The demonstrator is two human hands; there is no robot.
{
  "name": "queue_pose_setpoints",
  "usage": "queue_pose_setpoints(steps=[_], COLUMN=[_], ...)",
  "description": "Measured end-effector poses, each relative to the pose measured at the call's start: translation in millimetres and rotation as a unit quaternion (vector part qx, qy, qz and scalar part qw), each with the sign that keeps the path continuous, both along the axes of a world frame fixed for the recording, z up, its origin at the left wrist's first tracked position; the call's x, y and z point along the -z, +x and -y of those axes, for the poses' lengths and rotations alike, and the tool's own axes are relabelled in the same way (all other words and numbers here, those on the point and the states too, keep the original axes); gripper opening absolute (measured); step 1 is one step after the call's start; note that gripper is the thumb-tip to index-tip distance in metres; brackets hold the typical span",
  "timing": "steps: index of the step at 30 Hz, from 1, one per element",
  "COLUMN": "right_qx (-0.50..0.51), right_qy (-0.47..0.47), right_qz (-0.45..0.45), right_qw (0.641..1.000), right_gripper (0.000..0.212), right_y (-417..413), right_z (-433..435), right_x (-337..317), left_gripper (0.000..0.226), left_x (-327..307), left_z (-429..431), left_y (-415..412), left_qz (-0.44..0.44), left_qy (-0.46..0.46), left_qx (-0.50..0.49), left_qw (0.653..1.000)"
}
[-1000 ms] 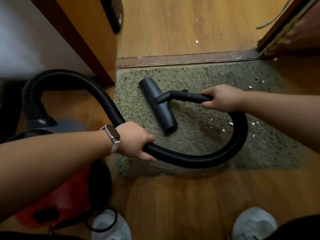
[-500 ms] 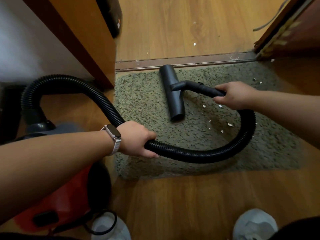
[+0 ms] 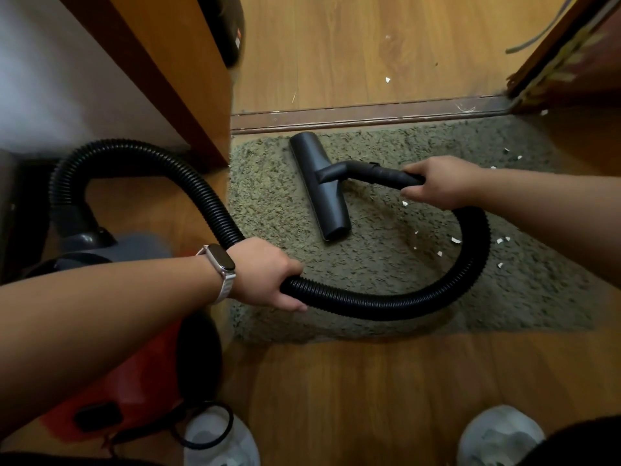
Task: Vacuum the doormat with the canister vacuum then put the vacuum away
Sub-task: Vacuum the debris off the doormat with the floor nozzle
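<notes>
A wooden floor fills most of the view. On it lies a shaggy grey-green doormat, its far edge against a dark threshold strip that runs left to right. A tall orange-brown wooden panel stands at the mat's far left corner, and part of a dark door shows at the far right.

The canister vacuum, red with a grey top, sits on the floor just left of the mat, partly hidden under the left forearm. Its black ribbed hose rises from the top of the canister, arches over to the right, then sweeps in a wide loop across the near part of the mat and up to the wand. The dark floor nozzle lies flat on the far middle of the mat, its long side running near to far.

The left hand is curled round the hose at the mat's left edge. The right hand grips the wand end just right of the nozzle.

Two pale shoes show at the near edge. A slim watch sits on the left wrist. Small white scraps are scattered on the right half of the mat, inside and beside the hose loop.
</notes>
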State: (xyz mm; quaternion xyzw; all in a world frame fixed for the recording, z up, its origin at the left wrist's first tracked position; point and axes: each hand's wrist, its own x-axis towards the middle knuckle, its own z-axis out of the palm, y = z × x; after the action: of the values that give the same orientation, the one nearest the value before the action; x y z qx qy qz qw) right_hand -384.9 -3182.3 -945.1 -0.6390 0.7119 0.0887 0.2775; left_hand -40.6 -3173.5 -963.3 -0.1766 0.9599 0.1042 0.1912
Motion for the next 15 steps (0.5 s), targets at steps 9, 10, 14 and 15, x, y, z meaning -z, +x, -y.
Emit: queue_pose_setpoints(steps=[9,10,14,15], right_qx=[0.068,0.07,0.081,0.092], right_qy=[0.013,0.011,0.005,0.008], right_qz=[0.019,0.016,0.016,0.025], right_qw=[0.997,0.997,0.997,0.995], right_gripper=[0.038,0.037,0.03,0.029], right_y=[-31.7,-34.4,-42.6,-45.4], right_z=[-13.1,-14.4,-24.6,-28.1], right_x=[0.9,0.8,4.5,5.6], left_gripper=[0.061,0.061,0.06,0.059], left_x=[3.8,3.4,4.6,4.4], left_z=[5.5,5.2,6.3,6.9], left_y=[-11.6,-12.3,-14.7,-16.2], left_qz=[-0.023,-0.024,-0.021,-0.017], left_qy=[-0.002,-0.002,0.001,0.002], left_qx=[-0.013,-0.015,-0.014,-0.013], left_qw=[1.0,1.0,1.0,1.0])
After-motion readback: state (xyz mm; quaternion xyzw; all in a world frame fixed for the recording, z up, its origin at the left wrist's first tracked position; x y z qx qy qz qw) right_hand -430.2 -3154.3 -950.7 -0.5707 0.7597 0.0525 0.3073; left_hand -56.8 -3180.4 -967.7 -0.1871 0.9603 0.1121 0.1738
